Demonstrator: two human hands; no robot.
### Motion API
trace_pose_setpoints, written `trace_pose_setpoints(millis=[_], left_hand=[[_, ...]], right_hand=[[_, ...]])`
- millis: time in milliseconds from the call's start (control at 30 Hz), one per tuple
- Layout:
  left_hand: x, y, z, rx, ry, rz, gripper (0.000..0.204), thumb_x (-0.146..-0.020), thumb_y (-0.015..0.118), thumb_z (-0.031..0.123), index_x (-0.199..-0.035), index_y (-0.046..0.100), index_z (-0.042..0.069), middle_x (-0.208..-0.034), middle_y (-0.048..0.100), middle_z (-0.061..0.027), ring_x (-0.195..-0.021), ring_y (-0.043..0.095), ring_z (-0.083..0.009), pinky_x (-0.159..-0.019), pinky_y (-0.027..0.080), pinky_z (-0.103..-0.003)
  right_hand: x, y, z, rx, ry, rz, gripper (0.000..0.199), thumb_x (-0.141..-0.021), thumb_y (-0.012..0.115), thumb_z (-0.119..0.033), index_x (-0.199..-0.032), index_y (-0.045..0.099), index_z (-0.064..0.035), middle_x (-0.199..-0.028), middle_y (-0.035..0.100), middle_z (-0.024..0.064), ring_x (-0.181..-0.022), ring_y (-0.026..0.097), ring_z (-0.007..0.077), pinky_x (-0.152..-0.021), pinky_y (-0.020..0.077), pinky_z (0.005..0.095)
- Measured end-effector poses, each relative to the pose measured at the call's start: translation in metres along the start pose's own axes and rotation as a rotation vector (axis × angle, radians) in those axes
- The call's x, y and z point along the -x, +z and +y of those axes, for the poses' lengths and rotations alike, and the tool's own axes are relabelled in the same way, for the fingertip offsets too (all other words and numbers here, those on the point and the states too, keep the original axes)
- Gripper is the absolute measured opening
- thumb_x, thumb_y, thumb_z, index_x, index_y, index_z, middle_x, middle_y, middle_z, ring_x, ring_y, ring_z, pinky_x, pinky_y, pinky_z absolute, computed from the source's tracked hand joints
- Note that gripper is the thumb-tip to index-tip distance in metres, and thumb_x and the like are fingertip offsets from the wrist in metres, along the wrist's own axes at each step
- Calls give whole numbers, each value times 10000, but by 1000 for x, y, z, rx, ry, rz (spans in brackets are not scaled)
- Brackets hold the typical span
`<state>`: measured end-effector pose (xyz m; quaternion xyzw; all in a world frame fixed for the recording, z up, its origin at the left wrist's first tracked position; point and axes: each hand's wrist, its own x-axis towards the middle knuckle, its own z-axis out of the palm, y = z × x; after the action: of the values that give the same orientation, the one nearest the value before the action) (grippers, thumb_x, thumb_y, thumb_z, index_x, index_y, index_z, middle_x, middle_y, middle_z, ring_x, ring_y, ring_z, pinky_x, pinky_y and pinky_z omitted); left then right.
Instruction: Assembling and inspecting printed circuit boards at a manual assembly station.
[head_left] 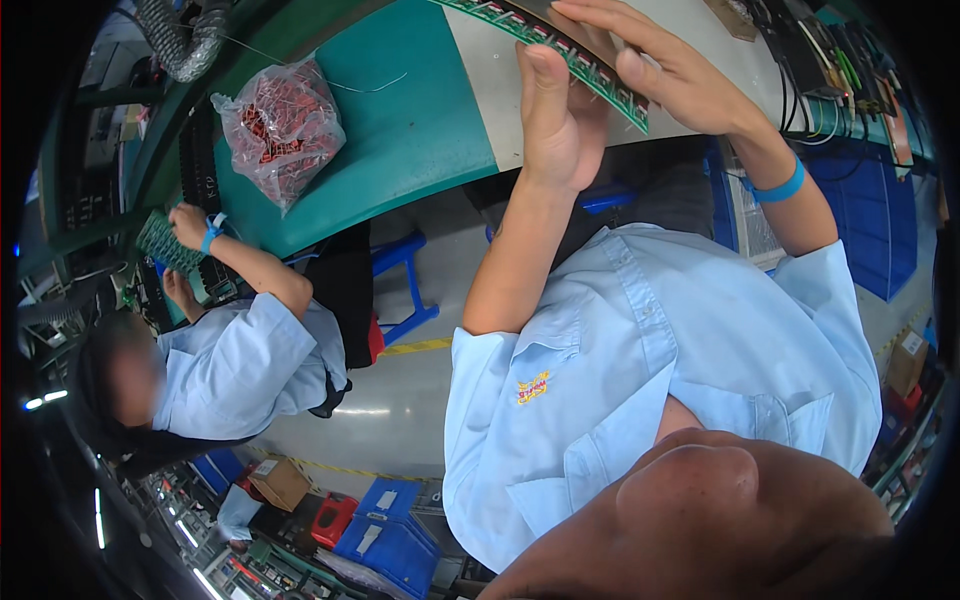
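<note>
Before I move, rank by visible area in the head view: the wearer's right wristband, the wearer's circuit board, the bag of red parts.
1. Bag of red parts
2. Wearer's circuit board: longer, but slim and cut off at the top
3. Wearer's right wristband
Nearness may skew actual sizes.

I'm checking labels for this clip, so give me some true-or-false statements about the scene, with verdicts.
1. The left hand and right hand are both at a green circuit board. True.
2. The wearer's blue wristband is on the left wrist. False: the blue wristband is on the right one.
3. A clear plastic bag with red parts lies on the green worktop. True.
4. The co-worker's hands are away from any board. False: a co-worker's hand is at a green panel.
</note>
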<state>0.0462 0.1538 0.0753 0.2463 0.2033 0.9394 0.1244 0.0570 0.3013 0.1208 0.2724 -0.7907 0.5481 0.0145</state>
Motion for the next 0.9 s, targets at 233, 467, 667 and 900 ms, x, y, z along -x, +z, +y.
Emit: trace_pose_setpoints(millis=[233, 467, 667, 900], left_hand=[[-13, -8, 13, 70, -155, 102, 628, -1036, 460, 582, -1503, 444, 163, -1414, 578, -56, -1233, 599, -221, -1030, 496, -383], [-20, -23, 22, 193, -245, 153, 607, -1041, 466, 566, -1488, 457, 156, -1403, 586, -51, -1226, 602, -216, -1029, 498, -388], [-23, -30, 19, 268, -265, 164, 594, -1043, 467, 559, -1485, 460, 162, -1395, 590, -47, -1223, 601, -216, -1035, 495, -400], [-25, -26, 21, 232, -227, 178, 599, -1043, 453, 566, -1483, 463, 160, -1394, 591, -57, -1203, 621, -235, -1016, 514, -392]], right_hand=[[-20, -1, 6, -103, 126, -22, 511, -1094, 474, -322, -1479, 463, 14, -1556, 403, 194, -1374, 448, 319, -1133, 355, 362], [-34, 4, 17, -101, 174, -9, 522, -1084, 510, -326, -1471, 470, 23, -1463, 487, 184, -1247, 518, 276, -1051, 413, 347], [-35, 0, 20, -53, 149, 6, 524, -1076, 535, -323, -1467, 472, 20, -1403, 525, 167, -1160, 547, 248, -984, 443, 325], [-36, -3, 12, -65, 203, -6, 515, -1065, 563, -302, -1467, 477, 9, -1407, 524, 153, -1089, 572, 219, -904, 468, 315]])
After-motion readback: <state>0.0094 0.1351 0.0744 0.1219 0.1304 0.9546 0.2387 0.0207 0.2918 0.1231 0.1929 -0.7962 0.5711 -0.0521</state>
